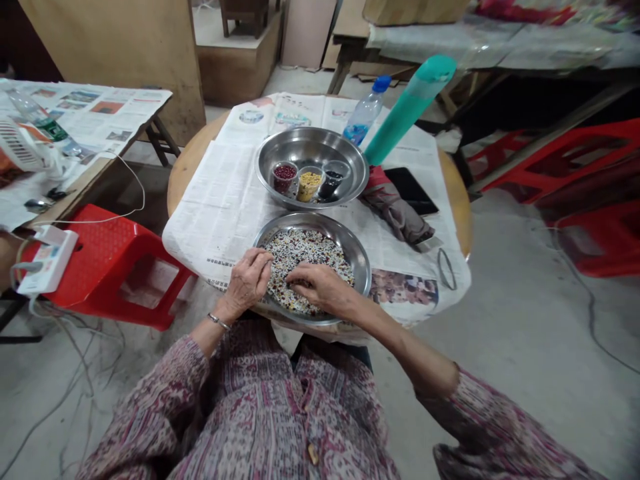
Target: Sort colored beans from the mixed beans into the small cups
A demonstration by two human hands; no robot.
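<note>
Mixed white, dark, red and yellow grains (313, 250) cover the bottom of the near steel basin (361, 263). My left hand (249, 277) is over the basin's left rim with its fingers curled closed; whatever may be inside them is hidden. My right hand (320, 285) reaches in from the right, its fingertips pinched together down at the grains, and I cannot make out what is between them. Behind, a second steel basin (313, 139) holds three clear cups: one of red beans (285, 175), one of yellow grains (309, 183) and one of black beans (331, 181).
Newspaper (215, 193) covers the round table. Behind the far basin stand a water bottle (367, 110) and a tall teal bottle (413, 110). To the right lie a folded umbrella (400, 213), a black tablet or phone (411, 190) and a dark loop (447, 269). A red stool (107, 267) carries a power strip (49, 260).
</note>
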